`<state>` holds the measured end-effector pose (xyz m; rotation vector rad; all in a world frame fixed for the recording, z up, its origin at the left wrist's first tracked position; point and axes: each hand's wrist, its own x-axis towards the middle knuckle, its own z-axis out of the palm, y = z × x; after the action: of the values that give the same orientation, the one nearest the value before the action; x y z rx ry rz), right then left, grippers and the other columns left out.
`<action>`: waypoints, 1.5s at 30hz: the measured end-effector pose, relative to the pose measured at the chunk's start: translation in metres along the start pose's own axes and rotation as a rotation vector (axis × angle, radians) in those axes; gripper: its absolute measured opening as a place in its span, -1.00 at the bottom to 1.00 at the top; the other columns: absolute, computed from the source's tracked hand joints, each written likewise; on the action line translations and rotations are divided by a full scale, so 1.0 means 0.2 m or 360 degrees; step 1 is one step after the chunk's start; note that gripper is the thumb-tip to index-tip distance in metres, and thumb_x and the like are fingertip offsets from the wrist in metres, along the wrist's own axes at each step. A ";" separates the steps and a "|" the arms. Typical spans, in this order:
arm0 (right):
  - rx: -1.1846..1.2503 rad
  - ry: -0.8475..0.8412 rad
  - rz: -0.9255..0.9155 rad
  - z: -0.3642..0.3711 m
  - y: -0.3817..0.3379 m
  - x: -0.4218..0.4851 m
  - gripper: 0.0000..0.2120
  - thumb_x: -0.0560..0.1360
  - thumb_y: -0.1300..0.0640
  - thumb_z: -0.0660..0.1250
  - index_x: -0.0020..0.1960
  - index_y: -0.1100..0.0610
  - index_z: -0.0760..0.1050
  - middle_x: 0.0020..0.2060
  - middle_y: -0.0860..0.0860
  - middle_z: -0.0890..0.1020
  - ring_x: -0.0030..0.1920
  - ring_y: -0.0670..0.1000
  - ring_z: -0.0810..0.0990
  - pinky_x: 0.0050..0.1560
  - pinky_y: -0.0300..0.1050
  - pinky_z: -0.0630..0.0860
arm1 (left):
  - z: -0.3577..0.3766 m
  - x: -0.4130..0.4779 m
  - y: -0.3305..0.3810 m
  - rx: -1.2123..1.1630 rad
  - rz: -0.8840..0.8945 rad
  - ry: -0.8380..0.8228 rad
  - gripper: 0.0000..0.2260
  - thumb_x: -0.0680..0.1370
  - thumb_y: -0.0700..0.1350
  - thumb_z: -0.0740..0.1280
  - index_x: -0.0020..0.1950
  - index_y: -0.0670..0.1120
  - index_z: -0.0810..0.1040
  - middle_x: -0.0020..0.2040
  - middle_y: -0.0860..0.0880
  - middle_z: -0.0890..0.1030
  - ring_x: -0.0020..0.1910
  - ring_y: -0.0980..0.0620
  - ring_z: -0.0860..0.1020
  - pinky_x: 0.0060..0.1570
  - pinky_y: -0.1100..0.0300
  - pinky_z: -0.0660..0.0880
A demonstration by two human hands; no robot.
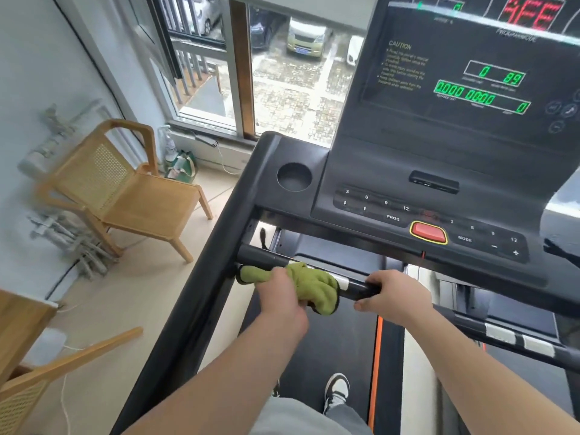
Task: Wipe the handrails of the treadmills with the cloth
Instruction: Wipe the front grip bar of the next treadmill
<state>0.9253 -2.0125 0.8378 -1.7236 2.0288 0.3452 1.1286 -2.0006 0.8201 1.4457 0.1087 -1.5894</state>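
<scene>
A green cloth is wrapped over the black front handrail of the treadmill, near its left end. My left hand grips the cloth around the bar. My right hand grips the bare bar just to the right of the cloth, thumb underneath. A silver sensor strip on the bar shows between the cloth and my right hand. The long left side rail runs down toward me, untouched.
The treadmill console with lit green digits, a red stop button and a cup holder rises behind the bar. A wooden chair stands by the left wall. Another chair and a table sit at lower left.
</scene>
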 end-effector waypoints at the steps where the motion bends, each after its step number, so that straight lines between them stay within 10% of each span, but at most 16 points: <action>1: 0.0000 -0.0009 0.0007 -0.01 0.00 -0.01 -0.68 0.28 -0.28 0.51 -0.11 -0.12 0.57 -0.28 -0.16 0.63 -0.22 -0.11 0.60 -0.11 -0.08 0.65 | 0.05 0.01 -0.06 0.0066 -0.0049 -0.0002 -0.74 0.48 -0.21 0.16 0.10 -0.25 0.49 -0.19 -0.28 0.59 -0.36 -0.18 0.50 -0.34 0.08 0.51; 6: 0.0004 0.0027 -0.0011 0.00 0.01 -0.03 -0.78 0.41 0.01 0.40 0.05 -0.16 0.61 -0.15 -0.16 0.64 -0.10 -0.01 0.60 -0.06 -0.09 0.62 | 0.13 -0.12 -0.24 0.0192 -0.0460 -0.0374 -0.74 0.58 -0.32 0.10 -0.21 -0.20 0.52 -0.37 -0.12 0.57 -0.52 -0.03 0.55 -0.53 0.30 0.42; 14: 0.0001 0.0034 -0.0069 -0.01 0.02 -0.03 -0.68 0.34 -0.29 0.47 -0.02 -0.14 0.57 -0.21 -0.18 0.64 -0.11 -0.04 0.60 -0.04 -0.12 0.57 | -0.15 0.15 0.04 -0.0098 -0.0180 0.0183 -0.72 0.67 -0.12 0.17 -0.22 -0.12 0.48 -0.34 -0.05 0.50 -0.47 0.02 0.49 -0.66 0.33 0.37; 18: 0.0023 0.0066 -0.0212 -0.01 0.07 -0.04 -0.71 0.40 -0.22 0.44 0.06 -0.14 0.59 -0.09 -0.16 0.69 -0.02 -0.02 0.65 -0.03 -0.11 0.59 | 0.08 -0.04 -0.23 0.0114 -0.0414 -0.0149 -0.80 0.59 -0.14 0.19 -0.24 -0.11 0.43 -0.25 -0.12 0.46 -0.46 0.01 0.39 -0.55 0.29 0.37; 22: 0.0199 0.0081 -0.0350 -0.04 0.28 -0.08 -0.40 0.48 -0.17 0.46 0.48 -0.13 0.44 0.36 -0.16 0.54 0.37 -0.04 0.50 0.26 -0.05 0.51 | 0.19 -0.19 -0.36 0.0248 -0.0130 0.0050 -0.84 0.50 -0.32 0.25 -0.04 -0.27 0.62 -0.21 -0.23 0.64 -0.32 -0.15 0.63 -0.33 0.07 0.57; 26: 0.0030 0.0057 -0.0339 -0.13 0.57 -0.09 -0.31 0.42 -0.28 0.49 0.47 -0.10 0.43 0.29 -0.12 0.54 0.32 -0.01 0.50 0.19 -0.04 0.54 | 0.15 -0.33 -0.25 0.0164 0.0287 0.0192 -0.91 0.41 -0.27 0.28 -0.17 -0.14 0.57 -0.28 -0.14 0.53 -0.38 -0.11 0.51 -0.33 0.05 0.48; 30: -0.0072 0.0045 -0.0331 -0.13 0.69 -0.11 -0.53 0.42 -0.19 0.49 0.27 -0.10 0.52 0.10 -0.11 0.59 0.09 0.00 0.59 0.00 -0.09 0.59 | 0.30 -0.37 -0.20 0.0883 0.0939 0.0120 -0.81 0.56 -0.18 0.20 -0.25 -0.02 0.43 -0.32 -0.13 0.51 -0.45 -0.15 0.45 -0.39 0.01 0.51; 34: -0.0114 0.0097 -0.0398 -0.07 0.79 -0.11 -0.75 0.46 -0.13 0.43 0.10 -0.13 0.53 -0.06 -0.14 0.52 -0.05 -0.04 0.53 -0.11 -0.12 0.56 | 0.31 -0.12 -0.33 0.2426 0.1101 0.0339 -0.70 0.57 0.05 0.22 0.30 0.24 0.50 0.47 0.03 0.38 0.26 -0.15 0.54 0.19 -0.07 0.51; 45: 0.0193 0.0153 -0.0362 -0.03 0.89 -0.09 -0.68 0.33 -0.24 0.52 0.00 -0.15 0.57 -0.17 -0.18 0.60 -0.11 -0.10 0.58 -0.09 -0.04 0.63 | 0.47 -0.20 -0.58 0.2441 0.1419 -0.0165 -0.79 0.55 -0.02 0.19 0.11 0.19 0.53 0.00 0.15 0.57 -0.03 -0.07 0.58 0.01 -0.03 0.58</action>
<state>0.7521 -1.9670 0.8338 -1.9017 1.8508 0.0655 0.9760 -1.9740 0.8221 1.9414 -1.8844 -0.8048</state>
